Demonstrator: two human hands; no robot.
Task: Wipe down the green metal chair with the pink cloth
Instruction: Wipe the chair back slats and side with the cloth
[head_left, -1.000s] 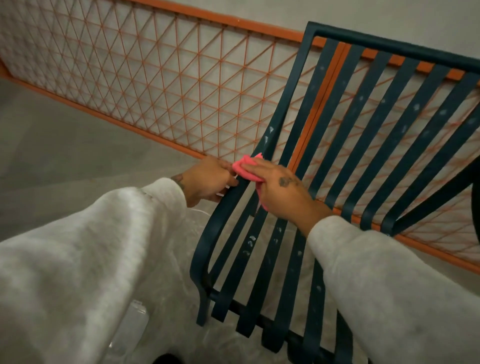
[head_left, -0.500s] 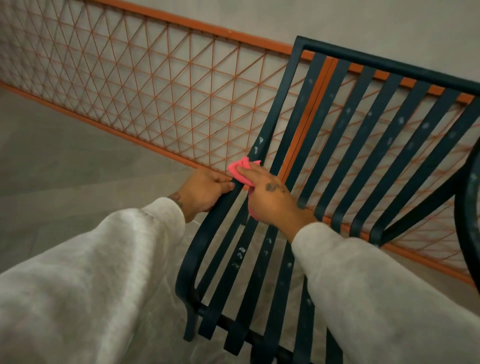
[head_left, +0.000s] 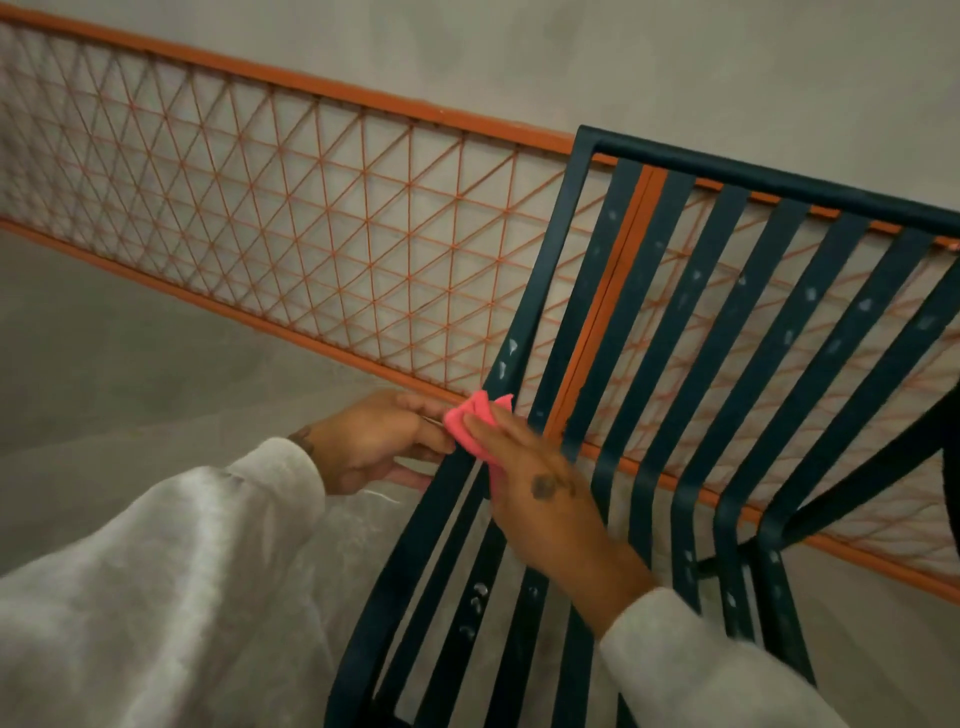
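Head view, looking down. The green metal chair (head_left: 779, 183) stands with its slatted back against an orange lattice railing (head_left: 311, 260) on a grey concrete floor (head_left: 130, 389). The left hand (head_left: 374, 441) grasps the chair's left side rail, fingers curled round it. Just beside it, the right hand (head_left: 540, 493) lies with fingers fairly straight over the pink cloth (head_left: 478, 426), pressing it against the same rail. The cloth is bunched above the fingertips and shows again under the palm. The thumb is hidden, so whether it pinches the cloth cannot be told. White specks (head_left: 511, 345) dot several slats. Both arms wear pale grey sleeves (head_left: 156, 597).
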